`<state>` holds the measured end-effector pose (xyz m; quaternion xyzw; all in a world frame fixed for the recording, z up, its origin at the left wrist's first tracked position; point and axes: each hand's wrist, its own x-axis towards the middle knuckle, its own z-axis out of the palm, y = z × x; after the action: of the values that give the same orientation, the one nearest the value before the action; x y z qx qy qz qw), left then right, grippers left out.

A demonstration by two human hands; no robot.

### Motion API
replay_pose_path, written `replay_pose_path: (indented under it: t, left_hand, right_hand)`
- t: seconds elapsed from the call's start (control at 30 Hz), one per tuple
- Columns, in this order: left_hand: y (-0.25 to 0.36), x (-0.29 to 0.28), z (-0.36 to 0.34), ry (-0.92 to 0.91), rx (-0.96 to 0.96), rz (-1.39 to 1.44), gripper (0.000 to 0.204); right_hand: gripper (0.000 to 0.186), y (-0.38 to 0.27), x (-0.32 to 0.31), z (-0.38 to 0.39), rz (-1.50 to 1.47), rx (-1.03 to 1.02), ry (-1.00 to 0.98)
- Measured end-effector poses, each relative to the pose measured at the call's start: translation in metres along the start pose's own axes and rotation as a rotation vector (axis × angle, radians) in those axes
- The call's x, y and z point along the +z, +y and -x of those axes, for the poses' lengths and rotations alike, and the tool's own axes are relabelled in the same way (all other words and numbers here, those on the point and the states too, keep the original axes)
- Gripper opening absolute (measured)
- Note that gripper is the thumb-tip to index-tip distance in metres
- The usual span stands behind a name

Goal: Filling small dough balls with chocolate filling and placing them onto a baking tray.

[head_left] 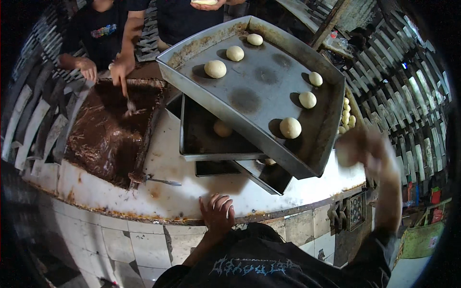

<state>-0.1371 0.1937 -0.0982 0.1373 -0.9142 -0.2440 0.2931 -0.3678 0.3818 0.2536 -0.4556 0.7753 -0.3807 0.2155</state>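
Note:
My left hand [219, 211] rests on the front edge of the white table, its fingers stretched out and holding nothing. Off the right side of the top tray, my right hand [372, 149] is smeared by motion, its fingers curled around what looks like a pale dough ball [347, 152]. The large metal baking tray [261, 72] lies askew on a stack of other trays. Several round dough balls [290, 128] sit spaced out on it. Below it, another tray [211, 157] carries a dough ball [222, 128], partly shaded.
At left, a wide box of chocolate-brown paste [108, 134] has a co-worker's hand [123, 67] dipping a tool into it. A knife-like utensil [163, 182] lies by its near corner. More dough balls [346, 115] are piled behind the tray's right side. Another person's hand [209, 5] holds dough.

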Motion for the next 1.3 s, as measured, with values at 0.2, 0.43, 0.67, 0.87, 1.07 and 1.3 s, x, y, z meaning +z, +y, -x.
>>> replay_pose_path:
  t: [0.2, 0.43, 0.67, 0.87, 1.07, 1.3]
  left_hand:
    - [0.014, 0.000, -0.008, 0.009, -0.018, 0.014, 0.018]
    - [0.002, 0.014, 0.006, 0.143, -0.008, -0.158, 0.019]
    - [0.026, 0.012, -0.009, 0.297, -0.062, -0.294, 0.029]
    - [0.071, 0.030, 0.016, 0.652, -0.308, 0.061, 0.035]
    - [0.168, 0.065, 0.007, 0.226, -0.377, 0.308, 0.033]
    - [0.182, 0.059, 0.002, -0.169, -0.635, 1.856, 0.044]
  right_hand:
    - [0.040, 0.019, 0.057, -0.177, 0.642, -0.040, 0.141]
    - [0.043, 0.025, -0.023, -0.129, 0.418, -0.387, 0.685]
    - [0.013, 0.369, -0.142, 0.001, 0.659, 0.362, 0.784]
    - [0.018, 0.455, -0.101, -0.029, 0.534, 0.322, 0.380]
    - [0.016, 0.494, -0.114, -0.048, 0.510, 0.350, 0.474]
    - [0.021, 0.274, 0.096, 0.076, -0.014, -0.178, 1.030]
